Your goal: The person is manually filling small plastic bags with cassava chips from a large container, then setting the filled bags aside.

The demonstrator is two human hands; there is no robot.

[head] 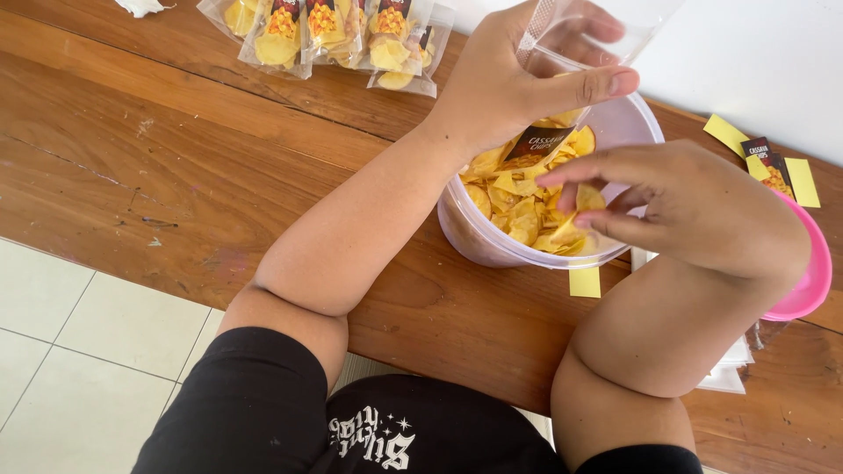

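Chips [527, 197] fill the clear tub [474, 241] on the wooden table [176, 158]. From the head view, the right hand [694, 206] pinches a few chips between fingertips over the tub. The left hand [505, 83] grips an open clear bag [597, 31] by its mouth above the tub. The chips look thin, light and brittle, so a loose pinch at the edges suits them. The bag looks limp and slick and is best held near its rim. Filled bags [334, 35] lie at the table's far edge.

A home snack-packing spot — worn wooden table [176, 167], tiled floor [79, 351], sealed chip bags [329, 31].
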